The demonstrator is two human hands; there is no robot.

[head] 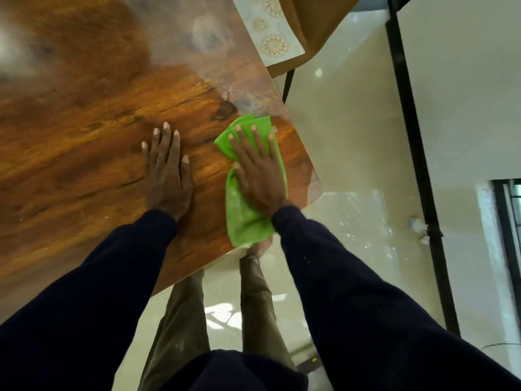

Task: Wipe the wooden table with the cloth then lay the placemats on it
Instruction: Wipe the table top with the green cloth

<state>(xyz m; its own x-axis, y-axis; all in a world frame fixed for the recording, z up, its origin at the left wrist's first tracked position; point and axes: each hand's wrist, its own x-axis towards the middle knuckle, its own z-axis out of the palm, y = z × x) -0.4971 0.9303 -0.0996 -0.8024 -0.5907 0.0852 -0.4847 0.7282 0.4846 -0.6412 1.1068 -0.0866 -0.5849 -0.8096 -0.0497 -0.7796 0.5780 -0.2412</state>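
The glossy wooden table (84,142) fills the upper left of the head view. A bright green cloth (242,218) lies near the table's right corner, and my right hand (258,170) presses flat on it with straight, spread fingers. My left hand (166,170) rests flat on the bare wood just left of the cloth. Pale placemats (270,26) with round floral patterns lie on a brown chair beyond the table's far right edge.
The brown chair (315,29) stands at the table's far right side on thin black legs. A black metal frame (414,153) runs down the right over the shiny cream floor. My legs stand below the table's near edge.
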